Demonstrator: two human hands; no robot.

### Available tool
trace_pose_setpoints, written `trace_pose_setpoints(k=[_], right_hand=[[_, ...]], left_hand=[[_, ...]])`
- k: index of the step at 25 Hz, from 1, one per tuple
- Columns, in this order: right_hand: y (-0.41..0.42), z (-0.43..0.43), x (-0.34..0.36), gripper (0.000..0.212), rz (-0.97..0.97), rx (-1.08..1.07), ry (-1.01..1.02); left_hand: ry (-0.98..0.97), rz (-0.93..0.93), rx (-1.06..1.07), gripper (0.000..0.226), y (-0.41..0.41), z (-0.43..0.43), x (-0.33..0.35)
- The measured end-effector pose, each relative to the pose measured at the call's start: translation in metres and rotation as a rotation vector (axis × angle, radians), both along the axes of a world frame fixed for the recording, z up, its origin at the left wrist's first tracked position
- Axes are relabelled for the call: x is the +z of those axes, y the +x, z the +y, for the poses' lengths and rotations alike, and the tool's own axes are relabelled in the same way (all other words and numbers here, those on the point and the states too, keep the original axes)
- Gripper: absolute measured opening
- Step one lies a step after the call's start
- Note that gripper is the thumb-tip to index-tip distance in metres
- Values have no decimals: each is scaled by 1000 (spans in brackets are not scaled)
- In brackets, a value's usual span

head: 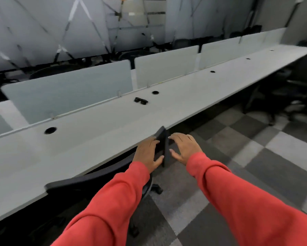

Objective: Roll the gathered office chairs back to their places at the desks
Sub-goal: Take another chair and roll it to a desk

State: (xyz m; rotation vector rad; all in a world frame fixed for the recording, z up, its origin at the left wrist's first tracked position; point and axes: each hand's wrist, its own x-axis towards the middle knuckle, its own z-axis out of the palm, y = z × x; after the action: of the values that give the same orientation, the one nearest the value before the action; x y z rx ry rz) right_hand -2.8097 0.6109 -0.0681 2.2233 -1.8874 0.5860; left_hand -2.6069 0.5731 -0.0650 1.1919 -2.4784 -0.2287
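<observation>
Red-sleeved left hand and right hand, fingers relaxed, flank armrest at desk edge.

A: What colour is the bench?
B: Pale grey, almost white, with round black cable holes along it. The sunglasses on it are black too.
A: And the divider panels?
B: A frosted pale blue-grey, the farther ones whiter. The wall beyond is grey, crossed by dark diagonal lines and pale streaks.
A: The floor?
B: A checkerboard of light grey, mid grey and charcoal squares. The office chair is black, and so are the far chairs. Both sleeves are coral red.
</observation>
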Motion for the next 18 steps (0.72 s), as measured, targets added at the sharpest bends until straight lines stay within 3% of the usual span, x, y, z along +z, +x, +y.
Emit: trace_pose_setpoints(k=[10, 18], right_hand=[[-200, 134, 19, 53, -42, -550, -75], [-352, 238, 16, 55, -102, -797, -62]], left_hand=[[-110, -148, -621, 74, -259, 47, 24], [-106, -160, -774, 74, -452, 117, 34]])
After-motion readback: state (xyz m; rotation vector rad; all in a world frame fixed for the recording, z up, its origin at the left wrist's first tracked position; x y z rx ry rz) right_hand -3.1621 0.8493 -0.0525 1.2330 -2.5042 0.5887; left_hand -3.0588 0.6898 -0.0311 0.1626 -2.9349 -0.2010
